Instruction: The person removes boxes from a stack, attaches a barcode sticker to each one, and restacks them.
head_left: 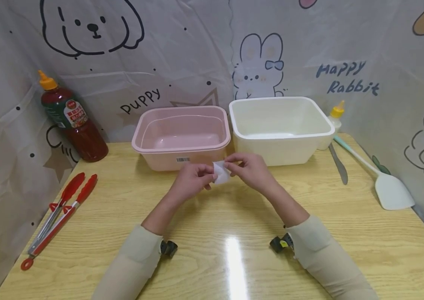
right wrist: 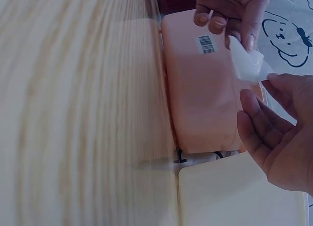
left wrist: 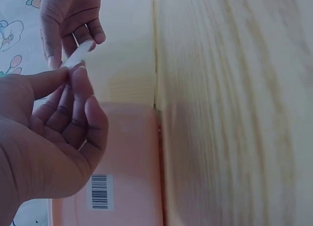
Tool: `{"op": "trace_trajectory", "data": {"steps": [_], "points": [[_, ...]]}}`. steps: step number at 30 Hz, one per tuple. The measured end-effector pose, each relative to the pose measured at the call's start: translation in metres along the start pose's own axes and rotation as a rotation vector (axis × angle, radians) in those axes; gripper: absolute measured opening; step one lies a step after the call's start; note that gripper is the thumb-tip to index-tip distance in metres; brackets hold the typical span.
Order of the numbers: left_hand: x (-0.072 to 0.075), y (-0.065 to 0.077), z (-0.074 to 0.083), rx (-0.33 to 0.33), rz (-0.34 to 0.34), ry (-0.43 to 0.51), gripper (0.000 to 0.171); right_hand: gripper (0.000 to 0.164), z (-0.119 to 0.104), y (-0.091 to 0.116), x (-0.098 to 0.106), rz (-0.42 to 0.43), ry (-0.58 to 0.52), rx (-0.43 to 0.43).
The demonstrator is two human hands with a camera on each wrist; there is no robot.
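Observation:
A small white sheet [head_left: 220, 173], thin and slightly see-through like paper or film, is held up between both hands in front of the pink bin [head_left: 152, 159]. My left hand [head_left: 192, 181] pinches its left edge between thumb and forefinger. At the upper right edge, my right hand [head_left: 250, 170] pinches it the same way. In the right wrist view the white sheet [right wrist: 246, 62] looks creased and folded over. The left wrist view shows it nearly edge-on, with the other fingers of my left hand [left wrist: 54, 133] loosely curled beneath.
A cream bin [head_left: 279, 152] stands right of the pink one. At left are a red sauce bottle [head_left: 84, 137] and red-tipped tongs [head_left: 60, 218]. At right lie a spreader knife [head_left: 338, 164] and a white spatula [head_left: 392, 189], near a yellow-capped squeeze bottle [head_left: 336, 114].

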State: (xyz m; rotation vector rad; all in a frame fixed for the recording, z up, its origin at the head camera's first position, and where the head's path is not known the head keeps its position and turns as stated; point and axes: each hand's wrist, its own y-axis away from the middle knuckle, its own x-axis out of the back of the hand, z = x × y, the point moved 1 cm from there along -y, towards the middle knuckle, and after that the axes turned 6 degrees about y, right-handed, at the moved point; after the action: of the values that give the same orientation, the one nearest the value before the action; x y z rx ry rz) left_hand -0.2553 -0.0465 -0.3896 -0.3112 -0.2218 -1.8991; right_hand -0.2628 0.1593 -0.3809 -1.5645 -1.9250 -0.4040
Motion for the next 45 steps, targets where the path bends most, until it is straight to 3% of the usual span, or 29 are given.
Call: {"op": "trace_trajectory", "data": {"steps": [10,22,45], "points": [[-0.0030,0.0008,-0.0019,0.070,-0.046,0.001,0.016,0.020,0.0043,-0.0030,0.0012,0.016,0.002,0.009],[-0.0030,-0.0005,-0.0036,0.114,-0.104,-0.071,0.016,0.022,0.0055,-0.0035,0.0062,0.003,-0.020,-0.013],[-0.0034,0.0025,-0.0071,0.116,-0.157,-0.103,0.015,0.024,0.0083,-0.0039,0.0068,-0.002,-0.011,-0.033]]}}
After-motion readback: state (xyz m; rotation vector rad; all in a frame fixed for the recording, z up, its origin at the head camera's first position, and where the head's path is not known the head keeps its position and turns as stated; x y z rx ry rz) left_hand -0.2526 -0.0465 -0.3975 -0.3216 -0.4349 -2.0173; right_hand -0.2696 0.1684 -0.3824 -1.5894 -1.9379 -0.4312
